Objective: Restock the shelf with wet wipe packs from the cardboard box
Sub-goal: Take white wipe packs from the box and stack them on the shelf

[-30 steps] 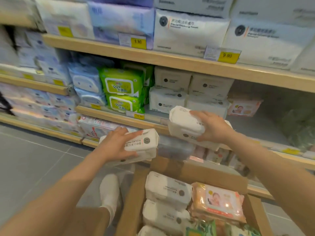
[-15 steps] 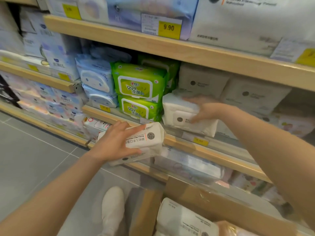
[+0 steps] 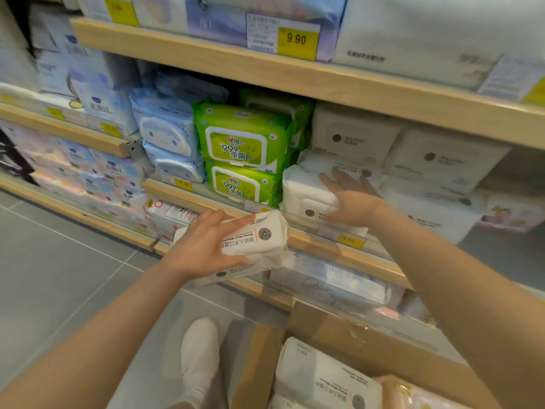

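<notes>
My left hand point(image 3: 203, 246) grips a white wet wipe pack point(image 3: 259, 239) with a round dark logo, held in front of the middle shelf's edge point(image 3: 312, 240). A second white pack lies under it in the same grip. My right hand point(image 3: 351, 199) rests with straight, spread fingers on a white wet wipe pack point(image 3: 303, 190) that sits on the middle shelf, right of the green packs. More white packs point(image 3: 351, 140) are stacked behind it. The cardboard box point(image 3: 339, 332) stands at the bottom, with a white pack point(image 3: 321, 376) inside.
Green wipe packs point(image 3: 241, 146) and blue packs point(image 3: 168, 134) fill the shelf's left part. The upper shelf point(image 3: 265, 69) carries large packs and a yellow 9.90 tag point(image 3: 296, 39). A lower shelf holds clear-wrapped packs point(image 3: 333, 284). A white shoe point(image 3: 200, 349) stands on grey floor tiles left of the box.
My right hand has set its white pack down on the middle shelf and opened its fingers over it. The left hand still holds its packs in about the same place.
</notes>
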A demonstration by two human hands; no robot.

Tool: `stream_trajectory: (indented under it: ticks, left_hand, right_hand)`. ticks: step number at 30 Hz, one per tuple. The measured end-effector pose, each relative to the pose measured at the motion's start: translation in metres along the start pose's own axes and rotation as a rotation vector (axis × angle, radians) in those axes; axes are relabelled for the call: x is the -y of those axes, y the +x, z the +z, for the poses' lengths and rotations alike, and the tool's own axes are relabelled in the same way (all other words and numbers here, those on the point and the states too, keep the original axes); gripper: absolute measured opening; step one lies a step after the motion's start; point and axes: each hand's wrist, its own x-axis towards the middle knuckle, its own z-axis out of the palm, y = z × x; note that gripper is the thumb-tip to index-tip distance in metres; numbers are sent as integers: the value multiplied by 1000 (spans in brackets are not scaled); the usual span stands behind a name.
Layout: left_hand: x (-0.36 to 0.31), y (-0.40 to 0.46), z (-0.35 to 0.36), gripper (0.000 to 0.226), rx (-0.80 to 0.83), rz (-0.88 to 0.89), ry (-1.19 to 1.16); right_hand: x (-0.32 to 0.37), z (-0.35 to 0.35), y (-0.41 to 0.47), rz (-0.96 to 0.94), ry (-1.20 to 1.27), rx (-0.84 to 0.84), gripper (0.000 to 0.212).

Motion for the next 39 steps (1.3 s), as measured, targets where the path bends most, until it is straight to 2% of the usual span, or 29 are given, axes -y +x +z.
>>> stream_trajectory:
  ticks: [3, 6, 8, 11, 13, 16, 19, 23, 25, 30, 34, 35, 39]
  left_hand:
    - [-8, -3, 0, 85, -3, 18, -11]
    - [-26, -10, -1, 84, 19, 23, -53]
    - [-47, -16, 0, 85, 60, 24, -88]
    - [-95, -24, 6, 96, 134, 52, -165]
    - [-128, -30, 14, 103, 194, 18, -243]
    - [-165, -39, 25, 108, 301, -49, -313]
    - [-194, -40, 22, 107, 356, 9, -292]
    - [-198, -38, 11, 114, 440, 70, -233]
    - [-200, -41, 6, 113, 449, 28, -278]
    - [-229, -40, 3, 107, 292, 41, -267]
    - [-255, -35, -1, 97, 229, 127, -269]
    - [-261, -32, -1, 94, 221, 151, -280]
    - [-274, -8, 1, 91, 238, 239, -296]
  right_hand:
    - [6, -1, -11, -21, 92, -68, 93]
    - [24, 11, -60, -177, 357, -222, 101]
    - [37, 25, -99, -218, 421, -169, 111]
    - [47, 42, -143, -170, 446, -60, 121]
    - [44, 45, -166, -166, 505, -53, 115]
    - [30, 45, -205, -79, 599, -70, 94]
    - [12, 45, -238, -10, 675, -90, 83]
    - [-9, 39, -275, 46, 792, -101, 66]
    - [-17, 34, -289, 74, 824, -130, 63]
    - [-28, 25, -312, 124, 716, -142, 80]
    - [-23, 12, -314, 104, 115, -88, 96]
    - [-19, 11, -313, 83, 40, -78, 98]
    - [-33, 6, -306, 82, 95, -139, 94]
